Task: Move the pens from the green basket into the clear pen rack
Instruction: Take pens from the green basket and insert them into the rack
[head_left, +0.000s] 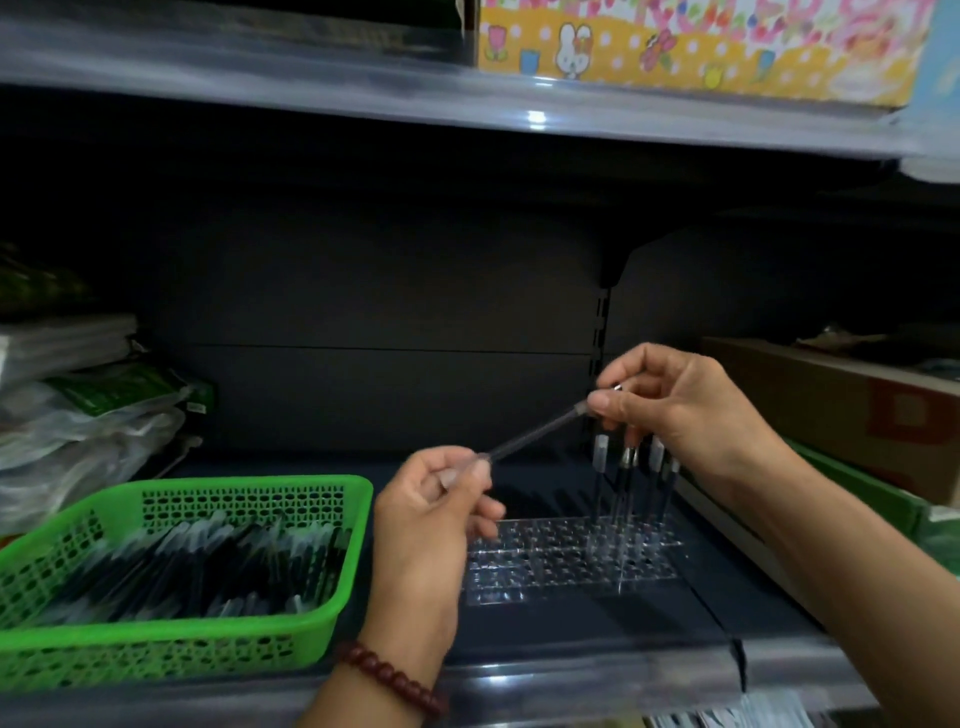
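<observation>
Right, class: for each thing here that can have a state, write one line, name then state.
held pen: off the shelf, slanted, pinched at both ends.
left hand: pinches its lower end.
right hand: pinches its upper end.
green basket: holds many loose pens lying flat.
clear pen rack: most holes unfilled.
racked pens: few, standing upright at the rack's far right.

We are seeing the green basket (208, 639) sitting at the left of the shelf (571, 639), filled with dark pens (208, 566) lying flat. Just to its right, the clear pen rack (545, 571) is holding a few upright pens (628, 483) near its far right corner. Our left hand (441, 499) and right hand (675, 410) are pinching a slanting pen (535, 434) at its two ends, above the rack.
</observation>
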